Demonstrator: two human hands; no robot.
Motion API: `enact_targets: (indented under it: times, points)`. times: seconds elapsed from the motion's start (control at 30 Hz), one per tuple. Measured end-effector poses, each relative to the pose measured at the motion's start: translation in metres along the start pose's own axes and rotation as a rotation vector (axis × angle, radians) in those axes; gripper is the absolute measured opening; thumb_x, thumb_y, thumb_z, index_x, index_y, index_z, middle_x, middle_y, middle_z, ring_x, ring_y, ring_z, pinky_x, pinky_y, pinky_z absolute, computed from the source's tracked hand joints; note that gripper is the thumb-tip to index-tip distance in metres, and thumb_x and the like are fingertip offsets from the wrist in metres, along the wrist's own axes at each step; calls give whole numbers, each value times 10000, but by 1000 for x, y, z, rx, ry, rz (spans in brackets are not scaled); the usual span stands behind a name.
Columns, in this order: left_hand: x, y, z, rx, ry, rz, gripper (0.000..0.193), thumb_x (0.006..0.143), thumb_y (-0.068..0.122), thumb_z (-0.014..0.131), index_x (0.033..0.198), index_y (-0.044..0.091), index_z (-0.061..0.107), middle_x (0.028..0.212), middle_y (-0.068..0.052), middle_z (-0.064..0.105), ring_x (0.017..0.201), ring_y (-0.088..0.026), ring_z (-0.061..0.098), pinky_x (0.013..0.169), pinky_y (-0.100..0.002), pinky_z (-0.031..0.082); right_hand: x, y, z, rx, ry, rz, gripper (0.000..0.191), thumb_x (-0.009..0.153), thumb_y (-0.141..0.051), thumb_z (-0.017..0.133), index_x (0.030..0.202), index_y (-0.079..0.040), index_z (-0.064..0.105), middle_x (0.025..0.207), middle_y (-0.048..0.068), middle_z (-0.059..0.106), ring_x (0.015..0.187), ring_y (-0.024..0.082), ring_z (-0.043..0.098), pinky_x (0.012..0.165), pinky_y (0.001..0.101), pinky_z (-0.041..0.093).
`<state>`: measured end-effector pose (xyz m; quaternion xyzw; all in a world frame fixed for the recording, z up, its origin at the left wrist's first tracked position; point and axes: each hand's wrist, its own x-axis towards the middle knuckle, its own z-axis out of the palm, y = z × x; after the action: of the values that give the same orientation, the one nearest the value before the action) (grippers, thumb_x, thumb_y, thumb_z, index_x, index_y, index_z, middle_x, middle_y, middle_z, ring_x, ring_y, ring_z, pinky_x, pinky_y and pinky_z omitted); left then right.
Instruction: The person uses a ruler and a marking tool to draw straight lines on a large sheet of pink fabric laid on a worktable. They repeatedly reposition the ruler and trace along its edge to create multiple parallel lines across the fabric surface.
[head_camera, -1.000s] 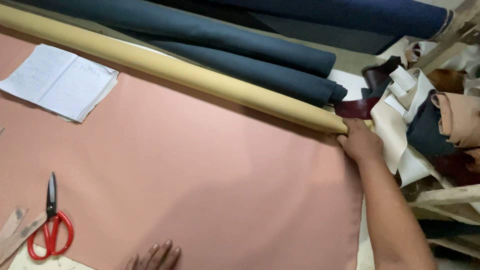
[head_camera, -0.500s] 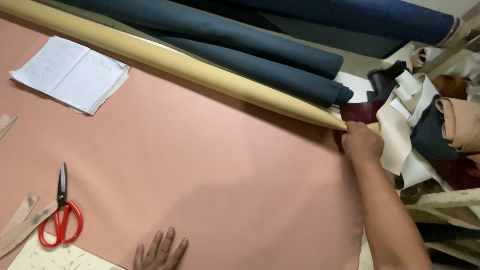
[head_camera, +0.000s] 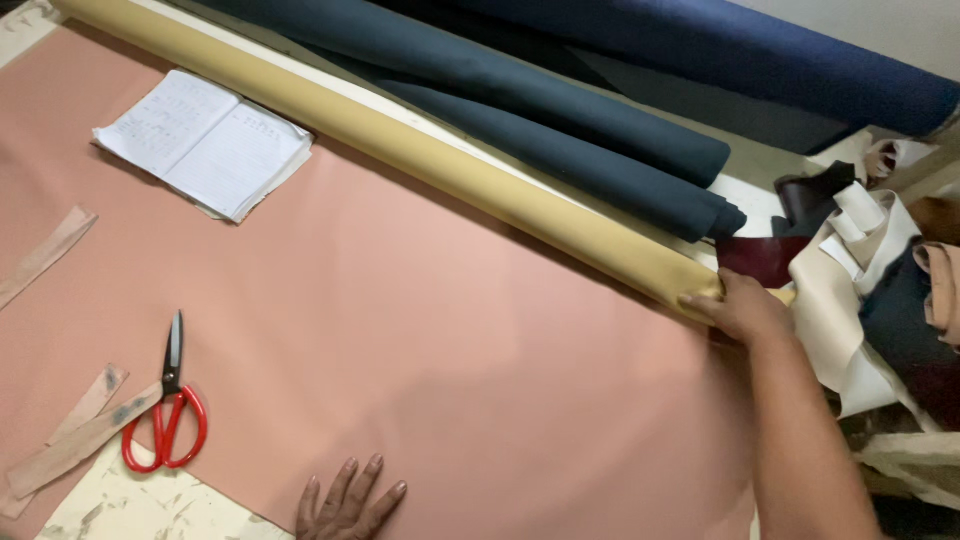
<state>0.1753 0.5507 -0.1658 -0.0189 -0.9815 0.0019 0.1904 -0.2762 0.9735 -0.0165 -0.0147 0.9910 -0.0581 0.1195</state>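
Both hands, left hand (head_camera: 348, 503) and right hand (head_camera: 742, 308), are bare, the right forearm unsleeved

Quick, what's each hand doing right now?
Left hand: open, flat on the pink sheet.
Right hand: gripping the end of the tan roll.

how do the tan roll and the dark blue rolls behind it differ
The tan roll is yellowish tan; the dark blue rolls are navy. The tan roll lies against the edge of the pink sheet, while the blue rolls sit farther back, off it. The right hand grips the tan roll's end; no hand touches the blue rolls. The left hand lies flat on the sheet. All are long rolls lying along the same diagonal.
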Motion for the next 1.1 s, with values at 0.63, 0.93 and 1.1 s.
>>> enact_targets:
  times: [0.63, 0.93, 1.1]
  points:
    - [-1, 16, -2, -39, 28, 30, 680, 904, 744, 353, 1510, 436, 362, 1631, -59, 257, 1449, -293, 267, 1125, -652, 105, -9, 1, -7, -114, -38, 159, 829, 770, -626, 785, 1433, -150, 642, 1352, 127, 713, 1226, 315, 689, 996, 482, 552]
    - [9, 8, -6, -59, 4, 136, 800, 849, 762, 388, 1542, 380, 268, 1653, -96, 98, 1486, -340, 92, 1114, -696, 30, -4, -1, -12, -231, 80, 74, 597, 917, -582, 672, 1394, -225, 668, 1269, 105, 748, 1165, 333, 705, 968, 463, 543]
    - [6, 16, -3, -75, -14, 121, 677, 895, 687, 418, 1506, 397, 380, 1653, -95, 182, 1487, -332, 152, 1116, -699, 58, 6, 1, -34, -258, 67, 185, 532, 914, -561, 703, 1293, -189, 745, 1195, 117, 785, 1110, 325, 738, 907, 468, 571]
